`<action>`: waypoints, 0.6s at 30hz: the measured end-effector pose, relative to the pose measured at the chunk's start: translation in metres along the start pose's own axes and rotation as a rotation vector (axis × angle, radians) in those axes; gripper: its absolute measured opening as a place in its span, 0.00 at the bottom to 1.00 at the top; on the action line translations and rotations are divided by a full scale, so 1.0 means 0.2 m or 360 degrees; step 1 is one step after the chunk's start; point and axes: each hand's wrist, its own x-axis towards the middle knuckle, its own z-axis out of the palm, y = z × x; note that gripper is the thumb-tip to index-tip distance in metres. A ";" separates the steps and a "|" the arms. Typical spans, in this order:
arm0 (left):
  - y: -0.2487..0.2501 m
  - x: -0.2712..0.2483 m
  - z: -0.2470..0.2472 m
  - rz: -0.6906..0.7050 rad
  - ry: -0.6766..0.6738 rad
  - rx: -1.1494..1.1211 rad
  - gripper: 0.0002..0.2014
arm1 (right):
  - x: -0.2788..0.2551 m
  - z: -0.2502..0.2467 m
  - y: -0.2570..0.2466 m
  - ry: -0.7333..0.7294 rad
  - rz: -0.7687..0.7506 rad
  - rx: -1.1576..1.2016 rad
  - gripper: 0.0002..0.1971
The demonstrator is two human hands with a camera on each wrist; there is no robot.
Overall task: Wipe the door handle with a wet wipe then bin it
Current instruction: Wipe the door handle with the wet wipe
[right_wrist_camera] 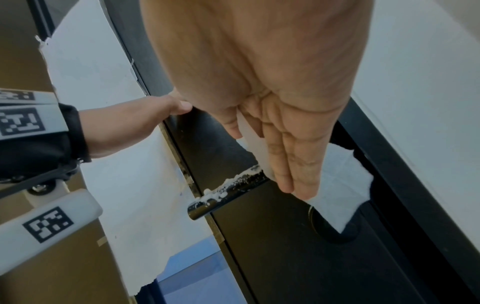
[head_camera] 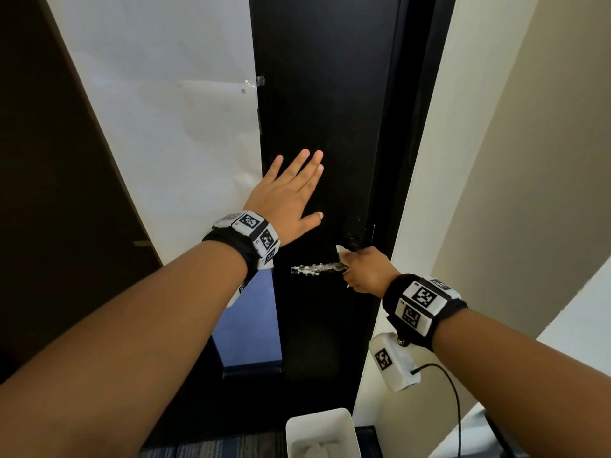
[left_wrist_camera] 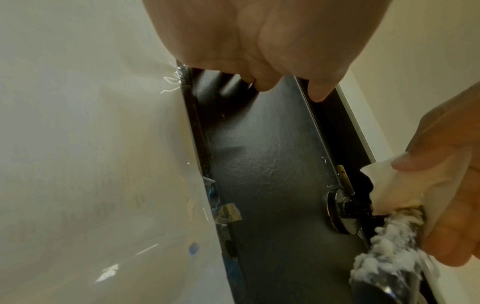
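My left hand lies flat with straight fingers on the black door, above and left of the handle. The lever door handle is dark metal and streaked with white foam along its length. My right hand grips the handle's inner end, near the round base, through a white wet wipe. The thumb presses on the wipe's top. A loose corner of the wipe hangs past the fingers.
A white bin stands on the floor below the handle, with crumpled white material inside. White paper covers the panel left of the door. The door frame and a pale wall are on the right. A cable hangs from my right wrist.
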 end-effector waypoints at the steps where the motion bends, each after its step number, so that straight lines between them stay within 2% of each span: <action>1: 0.00 0.00 0.00 -0.0002 -0.0002 0.0003 0.38 | -0.01 -0.01 -0.01 -0.0056 0.0013 0.0067 0.20; 4: 0.00 0.00 0.01 -0.0003 -0.0006 0.0007 0.38 | -0.10 -0.05 -0.04 -0.0143 0.0035 0.0079 0.19; 6: 0.00 0.00 0.01 -0.0002 -0.0003 0.0010 0.38 | -0.14 -0.07 -0.07 -0.0046 -0.0119 -0.0208 0.22; 10: 0.00 0.00 0.01 0.0004 0.0008 0.0005 0.38 | -0.12 -0.08 -0.06 0.0077 -0.0241 -0.0362 0.26; 14: 0.00 0.00 0.01 0.0002 0.0008 0.0009 0.38 | -0.08 -0.06 -0.03 0.0165 -0.0154 -0.0186 0.26; 18: 0.00 0.00 0.01 -0.0002 0.0008 0.0010 0.38 | -0.07 -0.05 -0.04 0.0194 -0.0169 -0.0213 0.22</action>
